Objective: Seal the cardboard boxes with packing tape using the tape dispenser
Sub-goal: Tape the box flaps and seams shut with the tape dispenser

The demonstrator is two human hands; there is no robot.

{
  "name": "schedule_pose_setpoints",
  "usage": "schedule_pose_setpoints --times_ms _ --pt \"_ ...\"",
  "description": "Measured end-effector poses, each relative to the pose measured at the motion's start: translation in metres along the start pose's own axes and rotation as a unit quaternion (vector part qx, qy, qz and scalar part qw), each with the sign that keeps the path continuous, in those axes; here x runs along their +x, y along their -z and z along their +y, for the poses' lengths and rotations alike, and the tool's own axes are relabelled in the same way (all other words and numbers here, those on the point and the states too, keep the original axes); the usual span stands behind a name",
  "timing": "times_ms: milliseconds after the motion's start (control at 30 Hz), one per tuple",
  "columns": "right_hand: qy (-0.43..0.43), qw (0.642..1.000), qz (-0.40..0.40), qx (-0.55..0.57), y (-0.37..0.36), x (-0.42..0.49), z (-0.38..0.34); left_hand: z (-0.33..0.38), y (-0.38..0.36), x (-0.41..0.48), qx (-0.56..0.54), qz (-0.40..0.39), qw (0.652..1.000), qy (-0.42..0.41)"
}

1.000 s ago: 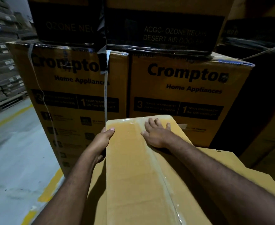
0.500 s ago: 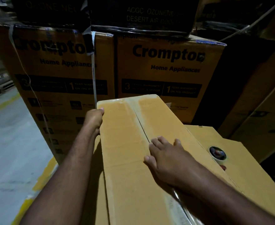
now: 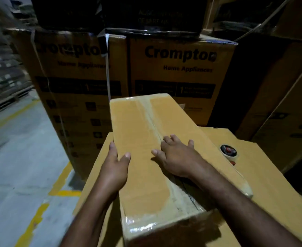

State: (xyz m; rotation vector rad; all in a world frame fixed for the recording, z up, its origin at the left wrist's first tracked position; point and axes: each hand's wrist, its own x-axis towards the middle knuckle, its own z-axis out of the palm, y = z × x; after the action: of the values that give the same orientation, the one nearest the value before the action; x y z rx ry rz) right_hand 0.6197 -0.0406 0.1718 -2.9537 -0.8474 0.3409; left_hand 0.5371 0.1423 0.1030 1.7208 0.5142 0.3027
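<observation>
A long, narrow cardboard box [image 3: 137,157] lies in front of me on a bigger flat cardboard box [image 3: 264,196]. A strip of clear tape [image 3: 151,118] runs along its centre seam and wraps over the near end. My left hand [image 3: 114,166] holds the box's left edge, thumb on top and fingers down the side. My right hand [image 3: 176,157] lies flat with spread fingers on the taped seam. The tape dispenser [image 3: 228,152], with its roll, sits on the lower box to the right of my right hand, held by neither hand.
Large printed cartons [image 3: 180,77] are stacked right behind the box, with dark cartons [image 3: 152,15] on top. More cartons [image 3: 289,113] stand at the right. At the left is grey floor [image 3: 13,166] with yellow lines, and pallet racks further back.
My left hand slid back along the box's left edge toward me. My right hand stayed flat on the seam. The view shifted so the near taped end of the box now shows.
</observation>
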Motion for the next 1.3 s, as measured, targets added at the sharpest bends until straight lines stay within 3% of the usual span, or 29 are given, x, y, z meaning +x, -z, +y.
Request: schedule_pose_setpoints --times_ms 300,500,667,767,833,933,1100,1167,1300 --pt "0.018 0.999 0.002 -0.037 -0.019 -0.105 0.012 0.016 -0.008 -0.006 0.022 0.040 0.999 0.006" --pt "0.035 0.997 0.070 -0.024 -0.047 -0.175 0.013 0.030 -0.010 -0.024 0.012 0.082 0.997 0.008" --pt "0.020 0.992 0.127 0.003 -0.061 -0.175 0.020 0.019 -0.007 -0.085 -0.038 -0.003 0.999 0.009" --pt "0.024 0.991 0.134 0.002 -0.066 -0.171 0.009 -0.010 -0.020 -0.140 -0.050 0.025 0.998 -0.001" --pt "0.081 0.985 0.153 -0.008 -0.074 -0.169 -0.011 -0.017 -0.036 -0.156 -0.048 0.097 0.993 -0.040" --pt "0.168 0.956 0.242 0.002 -0.092 -0.164 -0.031 -0.016 -0.048 -0.162 -0.001 0.197 0.975 -0.101" --pt "0.233 0.924 0.301 -0.027 -0.098 -0.144 0.025 -0.028 -0.044 -0.155 0.028 0.177 0.953 -0.243" --pt "0.217 0.920 0.320 -0.067 -0.095 -0.138 0.065 -0.027 -0.041 -0.152 0.021 0.154 0.951 -0.267" --pt "0.095 0.934 0.340 -0.063 -0.084 -0.141 0.135 -0.026 -0.036 -0.145 0.003 0.152 0.955 -0.255"
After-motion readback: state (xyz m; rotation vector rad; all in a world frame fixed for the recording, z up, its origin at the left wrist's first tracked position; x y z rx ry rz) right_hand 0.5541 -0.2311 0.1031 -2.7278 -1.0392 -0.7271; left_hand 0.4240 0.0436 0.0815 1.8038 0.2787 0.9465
